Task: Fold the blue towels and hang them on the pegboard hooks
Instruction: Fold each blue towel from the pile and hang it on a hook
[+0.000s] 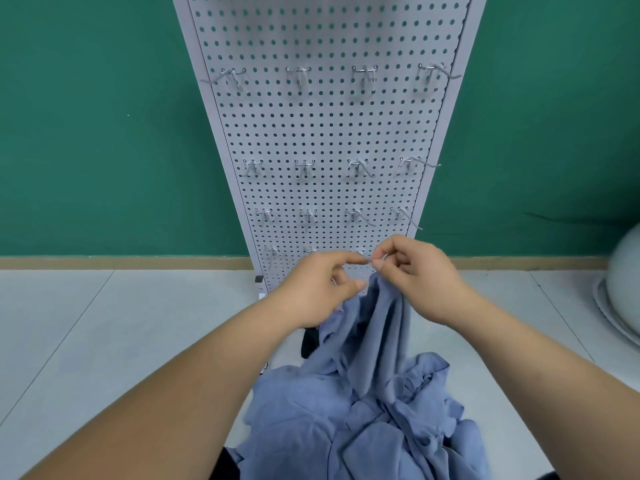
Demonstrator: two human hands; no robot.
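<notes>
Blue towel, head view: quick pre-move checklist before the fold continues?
1. Right hand pinches the top edge of the lifted blue towel: ok.
2. Left hand grip on the same towel: cannot tell; its fingers meet the right hand's at the edge, but the contact is hidden.
3. Lifted towel free of the towel pile: not ok; its lower end still runs into the heap.
4. Towel folded: not ok; it hangs bunched and creased.
5. Pegboard hooks free: ok; every visible hook on the pegboard is bare.
6. Lowest row of hooks reachable: cannot tell; the hands cover part of it.
</notes>
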